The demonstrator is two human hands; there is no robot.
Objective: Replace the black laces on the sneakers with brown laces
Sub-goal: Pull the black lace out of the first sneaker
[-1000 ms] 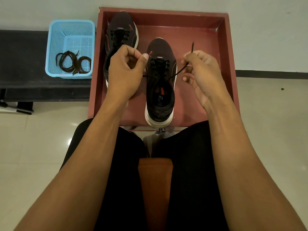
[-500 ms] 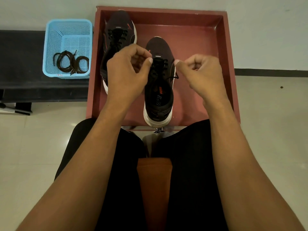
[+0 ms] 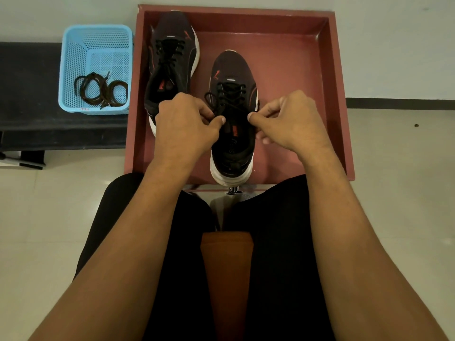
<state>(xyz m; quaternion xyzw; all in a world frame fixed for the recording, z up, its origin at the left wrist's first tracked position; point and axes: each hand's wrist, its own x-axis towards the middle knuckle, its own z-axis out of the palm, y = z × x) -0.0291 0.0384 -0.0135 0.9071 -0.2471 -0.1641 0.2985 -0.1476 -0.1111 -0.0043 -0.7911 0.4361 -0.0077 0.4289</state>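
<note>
The red tray (image 3: 337, 94) leaves me open bottom between my right hand (image 3: 290, 121) and its raised wall. The near sneaker (image 3: 231, 67) sits under both hands, insole lettering half hidden, the second sneaker (image 3: 172, 28) beyond my left hand (image 3: 182, 126). Far left, the blue basket (image 3: 73, 57), red rim mark unreadable, holds the brown laces (image 3: 101, 91); both hands pinch the near sneaker's black lace (image 3: 229, 94).

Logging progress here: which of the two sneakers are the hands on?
The nearer sneaker: left hand and right hand pinch its black lace. The far sneaker lies by the left wall of the tray.
</note>
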